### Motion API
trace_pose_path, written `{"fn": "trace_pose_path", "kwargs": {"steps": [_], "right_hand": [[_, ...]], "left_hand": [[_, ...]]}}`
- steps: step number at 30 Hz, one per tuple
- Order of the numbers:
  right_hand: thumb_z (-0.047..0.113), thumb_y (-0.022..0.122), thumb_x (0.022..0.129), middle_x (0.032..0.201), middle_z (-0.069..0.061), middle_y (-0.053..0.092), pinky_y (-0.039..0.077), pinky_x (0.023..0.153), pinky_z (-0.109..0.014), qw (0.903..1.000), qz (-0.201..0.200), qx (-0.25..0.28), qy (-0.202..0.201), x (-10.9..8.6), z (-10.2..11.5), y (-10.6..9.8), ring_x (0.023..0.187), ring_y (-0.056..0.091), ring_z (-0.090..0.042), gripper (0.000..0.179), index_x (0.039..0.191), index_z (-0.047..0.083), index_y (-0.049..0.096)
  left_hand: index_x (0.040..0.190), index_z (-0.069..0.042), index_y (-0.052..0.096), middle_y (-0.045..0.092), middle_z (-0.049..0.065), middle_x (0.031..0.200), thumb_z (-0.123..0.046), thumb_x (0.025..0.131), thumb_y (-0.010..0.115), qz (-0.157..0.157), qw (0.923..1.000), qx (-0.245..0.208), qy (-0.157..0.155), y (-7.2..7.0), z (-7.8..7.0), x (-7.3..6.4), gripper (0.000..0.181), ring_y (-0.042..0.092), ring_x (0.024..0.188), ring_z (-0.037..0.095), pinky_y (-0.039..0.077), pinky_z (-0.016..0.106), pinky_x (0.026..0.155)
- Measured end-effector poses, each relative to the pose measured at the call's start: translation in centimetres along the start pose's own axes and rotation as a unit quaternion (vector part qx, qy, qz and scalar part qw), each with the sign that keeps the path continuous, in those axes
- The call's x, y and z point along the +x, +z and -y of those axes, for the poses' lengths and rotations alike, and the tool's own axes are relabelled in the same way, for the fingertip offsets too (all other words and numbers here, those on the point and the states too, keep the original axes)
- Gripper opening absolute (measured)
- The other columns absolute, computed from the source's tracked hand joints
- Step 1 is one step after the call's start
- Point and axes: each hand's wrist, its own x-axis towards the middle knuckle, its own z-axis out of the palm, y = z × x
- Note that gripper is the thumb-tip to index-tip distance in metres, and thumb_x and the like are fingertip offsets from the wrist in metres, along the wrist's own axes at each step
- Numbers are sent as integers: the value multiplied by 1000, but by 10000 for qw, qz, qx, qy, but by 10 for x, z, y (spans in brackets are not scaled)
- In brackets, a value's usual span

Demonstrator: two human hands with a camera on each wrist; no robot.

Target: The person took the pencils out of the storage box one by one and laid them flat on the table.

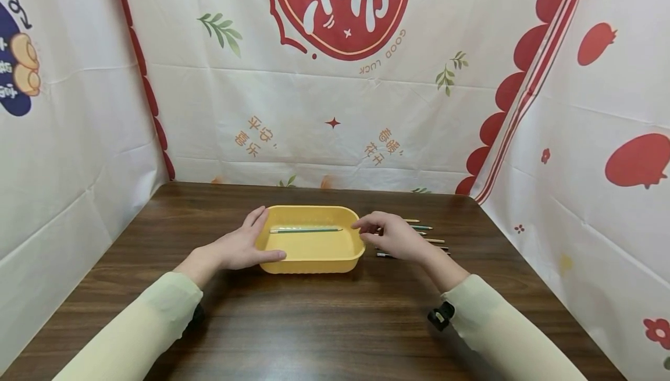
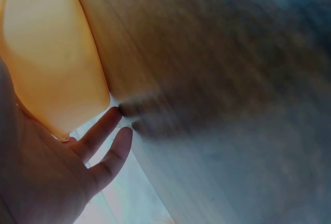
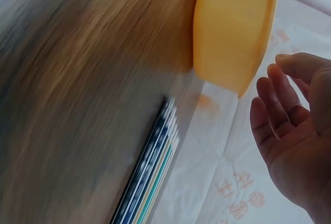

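A shallow yellow plastic tray (image 1: 309, 266) sits on the table, with one green pencil (image 1: 306, 230) lying lengthwise inside it. My left hand (image 1: 238, 247) rests against the tray's left end, fingers spread and fairly straight, the thumb over the front rim. In the left wrist view, fingers (image 2: 98, 138) extend beside the tray's wall. Bent loosely, my right hand (image 1: 395, 235) hovers at the tray's right rim and holds nothing. Several pencils (image 3: 150, 177) lie side by side to the right of the tray, partly hidden by that hand in the head view.
The dark wood-grain table (image 1: 293, 323) reaches back to a white printed cloth (image 1: 314, 102). More printed cloth hangs along the left and right sides. A black strap-like device (image 1: 441, 316) sits at the right wrist.
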Motion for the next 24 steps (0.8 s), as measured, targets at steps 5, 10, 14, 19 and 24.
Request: {"fn": "trace_pose_path", "kwargs": {"steps": [5,10,14,19,24], "right_hand": [[16,69,98,99,7,68,53,68,-28,9998,102,101,-128,10,10,8,83,61,-14,25,122,20,74],[17,68,99,98,8,68,53,68,-28,9994,129,66,-314,23,17,17,83,61,-12,24,122,16,73],[18,68,99,99,8,69,54,72,-28,9991,137,40,-389,33,22,24,88,62,-9,24,122,17,73],[19,69,98,100,8,70,54,74,-28,9992,177,17,-350,46,29,34,91,62,-9,25,122,17,74],[17,70,97,99,8,71,54,79,-29,9993,128,7,-358,61,32,46,92,63,-9,24,120,16,75]], "left_hand": [[165,-17,-5,-7,7,171,-83,81,59,9,10000,-4,-45,0,0,1,124,39,146,38,39,56,113],[165,-18,-6,-6,6,171,-84,81,59,-3,10000,1,-30,0,1,1,125,41,145,37,40,55,113],[165,-18,-5,-5,7,171,-84,81,58,-24,10000,33,-21,0,1,1,125,39,146,36,39,54,113],[165,-16,-4,-4,9,171,-83,82,58,-7,10000,37,-13,0,-1,-1,124,38,146,38,39,56,113],[165,-16,-4,-6,7,171,-83,82,58,-8,10000,39,-28,-1,-2,-1,123,41,144,40,40,57,111]]}}
